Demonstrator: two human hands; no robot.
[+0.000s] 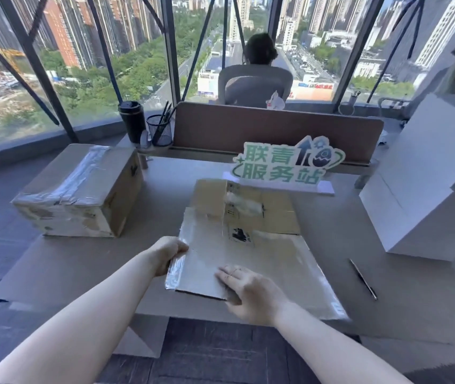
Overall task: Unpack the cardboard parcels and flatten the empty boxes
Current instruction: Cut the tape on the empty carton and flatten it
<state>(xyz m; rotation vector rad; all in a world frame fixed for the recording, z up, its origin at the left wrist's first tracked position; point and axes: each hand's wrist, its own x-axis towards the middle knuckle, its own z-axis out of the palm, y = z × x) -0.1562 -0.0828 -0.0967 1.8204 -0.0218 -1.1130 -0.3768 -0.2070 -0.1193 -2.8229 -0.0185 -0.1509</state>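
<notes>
A flattened cardboard box (248, 245) is laid on the grey table (387, 273) in front of the person, with clear tape along its near left edge. That taped edge is gripped by the left hand (166, 253), its fingers curled around it. The right hand (248, 292) is pressed flat on the near part of the cardboard, fingers straight. A second box (82, 189), sealed with clear tape, is set at the table's left corner; its contents cannot be seen. Stacked white boxes (425, 184) are placed at the right. A pen (363, 278) is laid near them. A green sign (284, 164) is stood behind the flattened box. A mesh pen holder (160, 133) with pens and a black cup (131, 120) are placed by a brown divider (276, 131). Beyond it, a seated person (259, 51) is seen before large windows (82, 51).
</notes>
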